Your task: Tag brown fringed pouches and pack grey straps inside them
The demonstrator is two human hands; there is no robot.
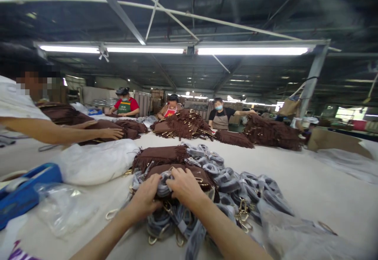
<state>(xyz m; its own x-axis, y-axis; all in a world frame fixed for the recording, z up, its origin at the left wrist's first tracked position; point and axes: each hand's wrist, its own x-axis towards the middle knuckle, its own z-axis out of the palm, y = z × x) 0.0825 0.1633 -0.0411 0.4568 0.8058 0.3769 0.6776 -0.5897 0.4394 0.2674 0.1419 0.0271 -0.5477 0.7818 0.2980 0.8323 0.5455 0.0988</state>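
Note:
My left hand [147,197] and my right hand [186,187] meet in the middle of the head view. Between them is a coiled strap [163,187] in greyish plastic wrap, with the fingers of both hands closed on it. Under and behind it lie brown fringed bags [161,154], the nearer one partly covered by my hands. More wrapped coiled straps [227,179] with gold clasps [243,209] heap up to the right and just below my wrists.
On the left lie a white plastic bundle [94,161], clear plastic film [66,207] and a blue tape dispenser [32,189]. A co-worker's arms [73,134] reach over brown bags at left. Bag piles [186,124] and several people stand farther back. Plastic sheeting [307,228] covers the front right.

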